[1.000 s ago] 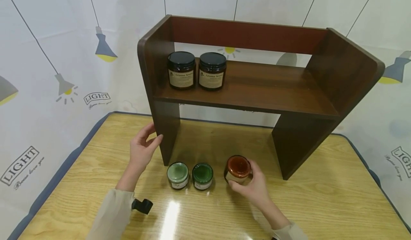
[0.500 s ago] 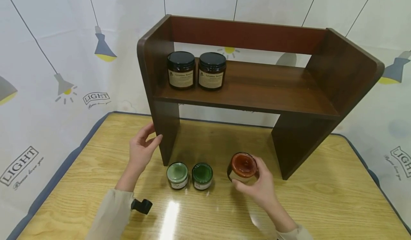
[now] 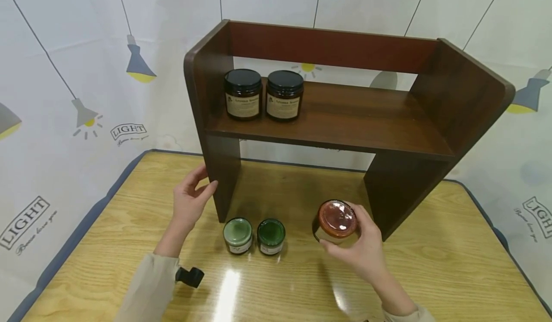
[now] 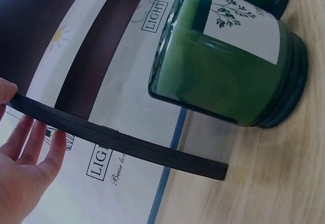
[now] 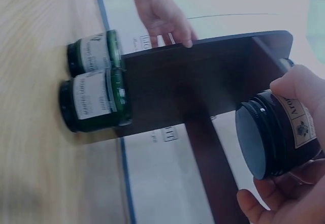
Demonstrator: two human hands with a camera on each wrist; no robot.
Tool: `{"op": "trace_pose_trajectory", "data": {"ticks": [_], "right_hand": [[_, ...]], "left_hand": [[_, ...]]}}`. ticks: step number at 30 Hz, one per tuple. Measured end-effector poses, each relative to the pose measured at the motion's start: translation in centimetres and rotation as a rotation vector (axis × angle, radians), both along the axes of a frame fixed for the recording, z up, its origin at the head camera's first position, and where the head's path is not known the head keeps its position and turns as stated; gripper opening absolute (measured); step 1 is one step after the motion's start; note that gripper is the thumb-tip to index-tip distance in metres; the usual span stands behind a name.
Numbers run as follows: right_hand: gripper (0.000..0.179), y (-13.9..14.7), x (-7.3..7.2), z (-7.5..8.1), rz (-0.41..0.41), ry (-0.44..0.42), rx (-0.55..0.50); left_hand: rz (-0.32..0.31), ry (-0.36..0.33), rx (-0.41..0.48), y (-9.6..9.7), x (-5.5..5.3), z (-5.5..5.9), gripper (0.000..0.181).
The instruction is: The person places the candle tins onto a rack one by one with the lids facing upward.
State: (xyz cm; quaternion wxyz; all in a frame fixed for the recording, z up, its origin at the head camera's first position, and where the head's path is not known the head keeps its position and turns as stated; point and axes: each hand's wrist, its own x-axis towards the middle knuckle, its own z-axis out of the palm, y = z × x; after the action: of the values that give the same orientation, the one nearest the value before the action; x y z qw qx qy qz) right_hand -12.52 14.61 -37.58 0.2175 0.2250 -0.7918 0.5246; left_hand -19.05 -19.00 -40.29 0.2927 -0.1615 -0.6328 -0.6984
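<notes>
My right hand (image 3: 364, 252) grips an amber glass jar (image 3: 338, 219) between thumb and fingers, above the table in front of the shelf's right part. It is upside down: its glass base faces up and its black lid (image 5: 252, 140) faces the table. My left hand (image 3: 188, 204) holds the left side panel of the dark wooden shelf (image 3: 222, 178), thumb in front, fingers on its outer side. A light green jar (image 3: 238, 235) and a dark green jar (image 3: 271, 236) stand side by side near that panel's foot, also bases up.
Two dark jars with black lids and cream labels, a left one (image 3: 243, 94) and a right one (image 3: 284, 96), stand upright on the shelf board (image 3: 366, 116) at its left end. Behind the wooden table (image 3: 108, 245) hangs a lamp-print cloth (image 3: 164, 73).
My right hand has lifted the amber jar and carried it to the right, tilting it slightly. My left hand, the green jars and the shelf stay in place.
</notes>
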Motion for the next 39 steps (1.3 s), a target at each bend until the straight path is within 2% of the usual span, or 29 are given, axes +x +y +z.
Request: {"op": "trace_pose_trajectory", "data": {"ticks": [9, 18, 39], "right_hand": [[0.073, 0.8, 0.2, 2.0, 0.033, 0.041, 0.006], [0.076, 1.1, 0.4, 3.5, 0.045, 0.047, -0.016], [0.077, 2.3, 0.2, 9.1, -0.001, 0.049, -0.039]], "left_hand": [[-0.026, 0.031, 0.014, -0.2, -0.2, -0.5, 0.036], [-0.006, -0.027, 0.011, -0.2, 0.1, -0.2, 0.046], [0.000, -0.048, -0.001, 0.0, 0.0, -0.1, 0.047]]}}
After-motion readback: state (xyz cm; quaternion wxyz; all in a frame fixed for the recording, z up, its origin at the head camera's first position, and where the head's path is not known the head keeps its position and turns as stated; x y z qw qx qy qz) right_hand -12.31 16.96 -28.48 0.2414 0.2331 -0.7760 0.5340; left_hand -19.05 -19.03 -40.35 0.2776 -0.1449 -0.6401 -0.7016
